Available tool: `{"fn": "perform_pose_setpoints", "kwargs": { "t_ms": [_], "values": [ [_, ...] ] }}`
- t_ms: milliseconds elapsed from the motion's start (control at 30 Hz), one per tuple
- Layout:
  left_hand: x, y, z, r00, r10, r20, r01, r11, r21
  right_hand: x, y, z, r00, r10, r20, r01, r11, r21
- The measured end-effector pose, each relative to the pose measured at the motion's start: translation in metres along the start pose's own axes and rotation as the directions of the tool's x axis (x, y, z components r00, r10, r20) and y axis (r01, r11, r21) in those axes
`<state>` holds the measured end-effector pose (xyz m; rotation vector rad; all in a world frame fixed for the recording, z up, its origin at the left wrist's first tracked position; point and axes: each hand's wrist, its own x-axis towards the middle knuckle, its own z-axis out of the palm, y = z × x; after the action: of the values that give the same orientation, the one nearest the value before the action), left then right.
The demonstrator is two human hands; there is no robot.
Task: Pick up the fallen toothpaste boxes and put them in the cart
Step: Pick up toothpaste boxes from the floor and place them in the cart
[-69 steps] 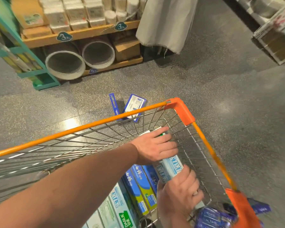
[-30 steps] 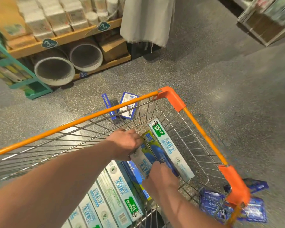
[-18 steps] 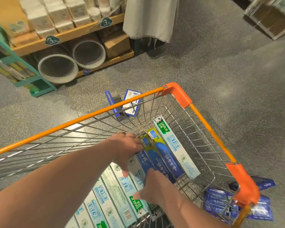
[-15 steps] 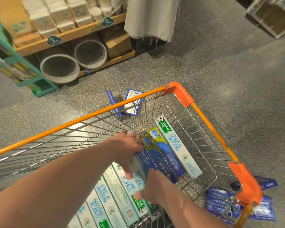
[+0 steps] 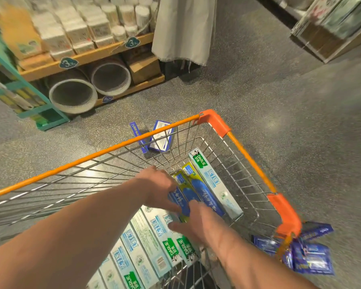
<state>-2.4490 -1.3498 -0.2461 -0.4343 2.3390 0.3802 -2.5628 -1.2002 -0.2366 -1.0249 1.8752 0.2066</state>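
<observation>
The wire cart (image 5: 215,122) with an orange rim fills the lower view. Several toothpaste boxes lie in a row inside it: white-and-green ones (image 5: 146,236) nearer me, blue-and-yellow ones (image 5: 204,195) and another white one (image 5: 215,182) farther in. My left hand (image 5: 161,188) reaches over the cart's side, its fingers curled over the end of a blue toothpaste box (image 5: 178,202). My right hand (image 5: 198,224) lies on the boxes beside it, fingers stretched leftward. Two fallen boxes (image 5: 162,136) lie on the floor beyond the cart's front. More fallen blue boxes (image 5: 311,255) lie by its right corner.
A wooden shelf (image 5: 96,53) with packaged goods, two large rolls (image 5: 73,94) and a cardboard box stands ahead on the left. A teal rack (image 5: 40,113) is at far left, a hanging grey cloth (image 5: 183,28) behind, another display (image 5: 331,32) at top right. Grey speckled floor spreads to the right.
Both hands have slid from the white box at the cart's right side to the blue boxes left of it. The boxes now lie side by side in a row.
</observation>
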Motion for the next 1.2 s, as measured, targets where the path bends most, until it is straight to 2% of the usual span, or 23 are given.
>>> {"fn": "perform_pose_setpoints", "kwargs": {
  "t_ms": [233,333,467,600,767,933,1033,1200],
  "values": [
    [-0.074,0.039,-0.058,0.993,-0.028,-0.115,0.037,0.996,0.077,-0.082,0.012,-0.032,0.98,-0.066,-0.188,0.078,0.995,0.058],
    [-0.112,0.067,-0.087,0.984,-0.038,-0.176,0.051,0.996,0.07,-0.128,0.018,-0.045,0.963,-0.05,-0.264,0.053,0.999,0.004],
    [-0.161,0.112,-0.125,0.967,-0.019,-0.256,0.042,0.995,0.086,-0.2,0.028,-0.074,0.928,-0.098,-0.358,0.07,0.993,-0.09],
    [-0.196,0.159,-0.151,0.945,-0.023,-0.328,0.054,0.995,0.087,-0.271,0.058,-0.099,0.887,-0.104,-0.449,0.062,0.992,-0.107],
    [-0.23,0.243,-0.164,0.92,-0.029,-0.391,0.053,0.997,0.05,-0.367,0.111,-0.107,0.842,-0.125,-0.525,0.09,0.992,-0.093],
    [-0.242,0.355,-0.152,0.911,0.023,-0.412,0.04,0.989,0.143,-0.451,0.196,-0.072,0.809,-0.157,-0.566,0.115,0.987,-0.11],
    [-0.235,0.43,-0.142,0.917,0.067,-0.394,0.003,0.985,0.173,-0.5,0.255,-0.046,0.781,-0.13,-0.612,0.102,0.992,-0.08],
    [-0.217,0.541,-0.13,0.895,0.187,-0.404,-0.095,0.967,0.237,-0.551,0.345,-0.009,0.776,-0.029,-0.63,0.018,1.0,-0.023]
  ]
}}
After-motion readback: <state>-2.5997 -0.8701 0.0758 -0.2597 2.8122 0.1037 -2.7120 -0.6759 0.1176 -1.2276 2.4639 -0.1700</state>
